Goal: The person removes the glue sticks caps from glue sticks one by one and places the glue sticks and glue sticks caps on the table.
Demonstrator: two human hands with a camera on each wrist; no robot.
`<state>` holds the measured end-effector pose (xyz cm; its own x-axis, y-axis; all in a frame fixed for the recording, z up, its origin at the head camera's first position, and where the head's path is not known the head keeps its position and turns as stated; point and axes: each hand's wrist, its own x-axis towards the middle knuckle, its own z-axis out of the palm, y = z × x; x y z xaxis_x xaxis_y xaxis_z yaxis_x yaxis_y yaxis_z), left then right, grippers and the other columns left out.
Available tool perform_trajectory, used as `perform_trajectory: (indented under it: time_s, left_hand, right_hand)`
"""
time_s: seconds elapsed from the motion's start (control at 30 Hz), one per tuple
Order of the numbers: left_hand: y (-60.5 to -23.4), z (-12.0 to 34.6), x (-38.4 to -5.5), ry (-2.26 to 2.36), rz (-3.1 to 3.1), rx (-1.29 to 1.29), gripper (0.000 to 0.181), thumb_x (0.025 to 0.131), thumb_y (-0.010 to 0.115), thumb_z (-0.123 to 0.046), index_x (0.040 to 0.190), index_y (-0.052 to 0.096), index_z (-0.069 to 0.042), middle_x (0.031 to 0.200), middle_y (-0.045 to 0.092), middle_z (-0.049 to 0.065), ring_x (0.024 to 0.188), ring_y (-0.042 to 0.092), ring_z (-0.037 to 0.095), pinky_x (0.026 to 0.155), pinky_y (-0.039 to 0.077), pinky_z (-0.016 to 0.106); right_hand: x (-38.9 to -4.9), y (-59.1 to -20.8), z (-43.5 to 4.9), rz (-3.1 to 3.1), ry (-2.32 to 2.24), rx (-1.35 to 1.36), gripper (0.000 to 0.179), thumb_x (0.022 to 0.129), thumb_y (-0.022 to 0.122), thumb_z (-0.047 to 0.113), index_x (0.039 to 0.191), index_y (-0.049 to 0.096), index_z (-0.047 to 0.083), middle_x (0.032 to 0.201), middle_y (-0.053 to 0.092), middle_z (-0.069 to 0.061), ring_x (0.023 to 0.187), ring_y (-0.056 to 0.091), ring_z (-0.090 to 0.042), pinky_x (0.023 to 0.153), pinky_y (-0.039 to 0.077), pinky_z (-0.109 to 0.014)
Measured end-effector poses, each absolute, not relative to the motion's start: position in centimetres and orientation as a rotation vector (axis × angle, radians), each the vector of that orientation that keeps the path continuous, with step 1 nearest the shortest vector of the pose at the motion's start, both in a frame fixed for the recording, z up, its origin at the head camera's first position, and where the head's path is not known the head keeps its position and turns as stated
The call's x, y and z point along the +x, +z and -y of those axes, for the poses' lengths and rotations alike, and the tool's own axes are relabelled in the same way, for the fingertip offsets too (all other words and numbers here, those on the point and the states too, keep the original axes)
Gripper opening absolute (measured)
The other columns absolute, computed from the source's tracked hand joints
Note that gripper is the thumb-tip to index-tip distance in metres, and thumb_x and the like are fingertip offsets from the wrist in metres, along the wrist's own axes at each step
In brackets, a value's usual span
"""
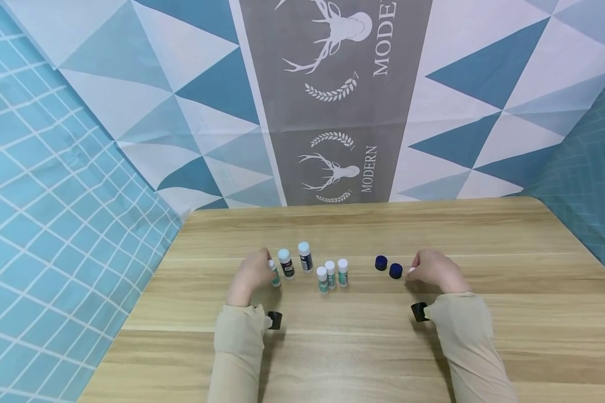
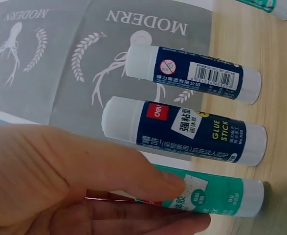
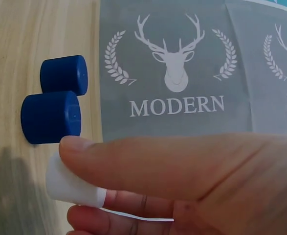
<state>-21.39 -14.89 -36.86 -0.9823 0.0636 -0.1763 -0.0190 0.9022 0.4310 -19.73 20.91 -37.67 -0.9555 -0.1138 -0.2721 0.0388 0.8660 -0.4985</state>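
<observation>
My left hand (image 1: pixel 254 272) pinches a green glue stick (image 2: pixel 216 196) between thumb and fingers; it stands upright at the left end of the group. Beside it are two navy glue sticks (image 2: pixel 192 129) with white caps, also upright. In my right hand (image 1: pixel 436 268) a white cap (image 3: pixel 72 183) is pinched between thumb and fingers, low over the wooden table. Two dark blue caps (image 3: pixel 50 117) stand just left of that hand, side by side. Part of the green stick is hidden by the left thumb.
Three smaller green glue sticks (image 1: pixel 330 274) with white caps stand close together near the table's middle, between the hands. The wooden table (image 1: pixel 343 347) ends at the back against a patterned cloth (image 1: pixel 327 112). A blue checked cloth (image 1: pixel 55 224) hangs along the left side.
</observation>
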Motion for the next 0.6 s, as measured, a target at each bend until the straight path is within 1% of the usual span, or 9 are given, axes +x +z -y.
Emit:
perform_trajectory:
  time_s: [0.07,0.17,0.33,0.5,0.6]
  left_hand:
    - [-37.0,14.8,-21.5,0.652,-2.886,0.031,0.035,0.07,0.065,-0.001,0.103,0.052,0.004,0.089,0.06,0.015,0.077,0.056,0.025,0.071,0.049,0.039]
    - [-37.1,14.8,-21.6,0.638,-2.894,0.043,0.034,0.069,0.066,-0.001,0.1,0.054,0.005,0.086,0.06,0.014,0.074,0.055,0.024,0.068,0.049,0.037]
    - [-37.1,14.7,-21.6,0.631,-2.882,0.042,0.032,0.069,0.066,-0.002,0.098,0.054,0.004,0.084,0.059,0.012,0.071,0.053,0.023,0.063,0.047,0.033]
    - [-37.2,14.6,-21.5,0.62,-2.87,0.035,0.037,0.068,0.067,-0.003,0.101,0.053,0.003,0.086,0.059,0.012,0.071,0.054,0.023,0.064,0.048,0.035]
    - [-37.1,14.6,-21.5,0.612,-2.873,0.044,0.037,0.068,0.067,-0.003,0.101,0.053,0.003,0.086,0.059,0.012,0.071,0.054,0.023,0.065,0.048,0.035]
  right_hand:
    - [-19.8,-37.8,-20.9,-2.738,-0.732,-0.045,0.028,0.074,0.07,0.022,0.081,0.053,0.001,0.076,0.051,-0.006,0.07,0.046,-0.019,0.058,0.037,-0.03]
    - [-19.9,-38.0,-20.9,-2.73,-0.719,-0.04,0.029,0.074,0.07,0.023,0.082,0.053,0.001,0.077,0.052,-0.006,0.071,0.047,-0.02,0.059,0.038,-0.03]
    - [-20.1,-38.4,-20.8,-2.716,-0.695,-0.038,0.027,0.073,0.071,0.02,0.081,0.053,0.001,0.076,0.052,-0.006,0.07,0.047,-0.02,0.059,0.038,-0.03]
    - [-20.2,-38.9,-20.7,-2.725,-0.661,-0.044,0.022,0.072,0.071,0.018,0.073,0.054,0.005,0.071,0.05,-0.004,0.067,0.045,-0.018,0.057,0.036,-0.029]
    - [-20.2,-39.0,-20.4,-2.728,-0.649,-0.043,0.022,0.071,0.071,0.018,0.067,0.051,0.008,0.066,0.046,-0.002,0.063,0.042,-0.017,0.054,0.033,-0.028]
